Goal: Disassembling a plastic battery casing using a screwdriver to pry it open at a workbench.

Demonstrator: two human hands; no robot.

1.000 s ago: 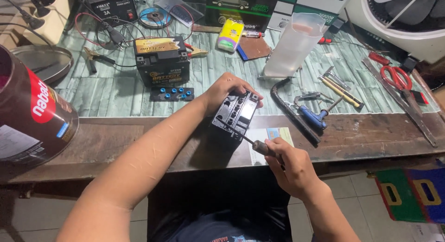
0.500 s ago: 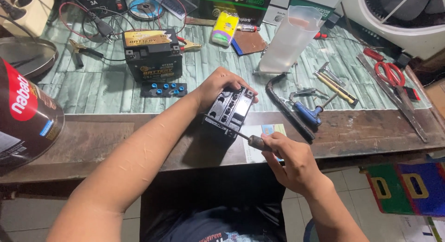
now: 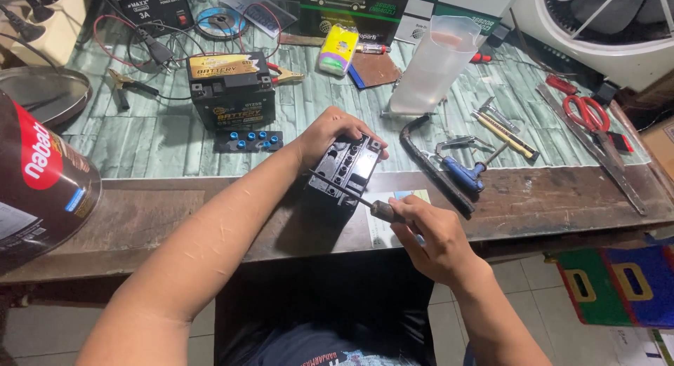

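Head view, steep downward, close over workbench [image 3: 140, 218].

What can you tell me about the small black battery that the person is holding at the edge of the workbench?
The small black battery is a boxy case that looks like plastic, tilted with its top face toward the camera. That top shows a row of small round holes. It rests on the wooden front edge of the workbench. The left hand grips it from behind, and the right hand presses a screwdriver tip against its top.

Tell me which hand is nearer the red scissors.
Right. The right hand grips a screwdriver, below and left of the scissors; the left hand rests on the small battery, farther left.
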